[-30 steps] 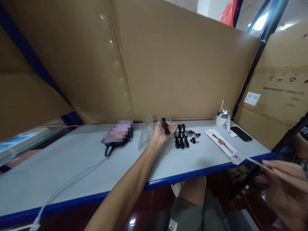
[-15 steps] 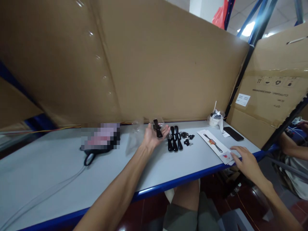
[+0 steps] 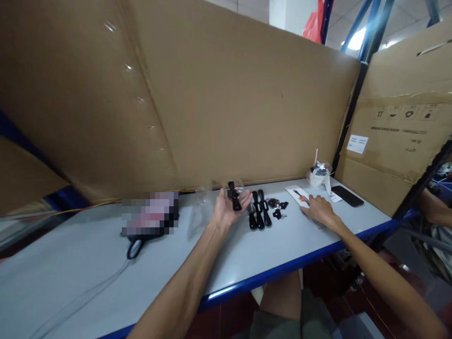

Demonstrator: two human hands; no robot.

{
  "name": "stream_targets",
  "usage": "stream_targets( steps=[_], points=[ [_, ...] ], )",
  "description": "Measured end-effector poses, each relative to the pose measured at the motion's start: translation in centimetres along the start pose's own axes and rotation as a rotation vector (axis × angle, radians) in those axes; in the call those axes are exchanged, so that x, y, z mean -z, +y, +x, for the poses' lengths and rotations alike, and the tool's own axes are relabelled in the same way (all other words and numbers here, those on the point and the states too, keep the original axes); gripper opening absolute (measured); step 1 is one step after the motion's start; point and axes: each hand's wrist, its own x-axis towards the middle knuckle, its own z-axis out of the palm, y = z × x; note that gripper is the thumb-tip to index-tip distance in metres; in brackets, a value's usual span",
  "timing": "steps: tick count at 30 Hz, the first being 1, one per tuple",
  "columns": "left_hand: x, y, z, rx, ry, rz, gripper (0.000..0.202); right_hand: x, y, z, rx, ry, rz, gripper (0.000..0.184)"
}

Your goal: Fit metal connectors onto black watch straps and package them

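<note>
The left hand (image 3: 226, 212), its grip open and palm up, bore a black piece (image 3: 233, 197) toward the worktop's (image 3: 282, 245) back edge. The right hand (image 3: 320, 210) partly covered a printed card (image 3: 292, 192) nearer the right edge; whether it gripped was unclear. Similar pieces (image 3: 260, 210) lay between.

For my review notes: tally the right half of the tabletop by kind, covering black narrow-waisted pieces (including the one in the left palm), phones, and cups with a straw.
Black narrow-waisted pieces: 4 (3 on the table, 1 in the left hand)
Phone: 1
Cup with a straw: 1
Total: 6
</note>
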Motion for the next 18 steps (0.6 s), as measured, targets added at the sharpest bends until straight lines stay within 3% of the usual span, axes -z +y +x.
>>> stream_targets(
  steps=[4,11,15,18],
  points=[
    [0.2,0.0,0.1,0.004,-0.015,0.002,0.052,0.4,-2.9,3.4,0.037,-0.033,-0.034,0.062],
    [0.0,-0.1,-0.2,0.008,-0.011,-0.014,0.050,2.9,-4.6,6.2,0.094,-0.127,-0.079,0.058],
    [0.1,-0.2,-0.1,0.002,-0.104,0.013,0.048,5.1,-7.7,5.7,0.192,0.147,0.044,0.049],
    [0.1,-0.3,0.0,0.013,-0.098,0.031,0.050,6.0,-10.7,5.1,0.278,0.276,0.141,0.038]
  ],
)
